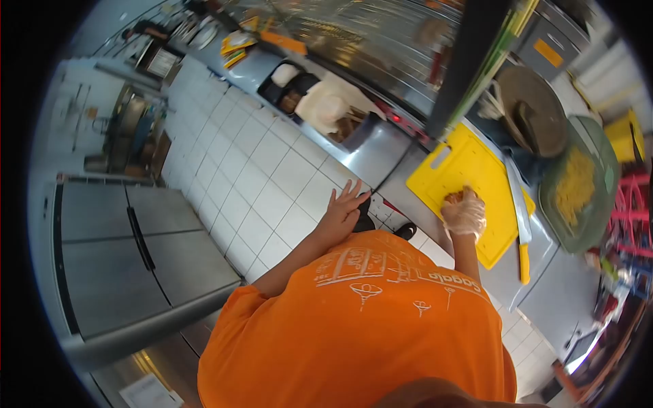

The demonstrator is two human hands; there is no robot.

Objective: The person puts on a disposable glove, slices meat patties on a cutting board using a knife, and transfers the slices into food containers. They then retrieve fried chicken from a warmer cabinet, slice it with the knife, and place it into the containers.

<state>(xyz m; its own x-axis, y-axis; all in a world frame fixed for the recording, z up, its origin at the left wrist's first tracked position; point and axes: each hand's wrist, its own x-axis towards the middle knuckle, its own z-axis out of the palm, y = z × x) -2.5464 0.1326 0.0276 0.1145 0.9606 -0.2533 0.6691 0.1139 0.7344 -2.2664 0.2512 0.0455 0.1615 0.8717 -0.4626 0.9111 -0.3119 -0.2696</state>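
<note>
My left hand point(343, 212) is bare and hangs over the floor beside the counter, its fingers spread and nothing in it. In a clear plastic glove, my right hand point(465, 213) rests on a yellow cutting board point(486, 177) with its fingers curled down. Something reddish-brown shows at the fingertips, too small to make out. Along the board's right side lies a long knife point(520, 211) with a yellow handle. Beyond it a green tray point(598, 163) holds a heap of yellow shredded food point(575, 185).
A round brown vessel point(547, 95) stands behind the board. To the left, a steel counter point(381, 153) has food containers set into it. A steel refrigerator point(102, 238) stands across the tiled floor point(265, 177). Another person point(149, 28) is far back.
</note>
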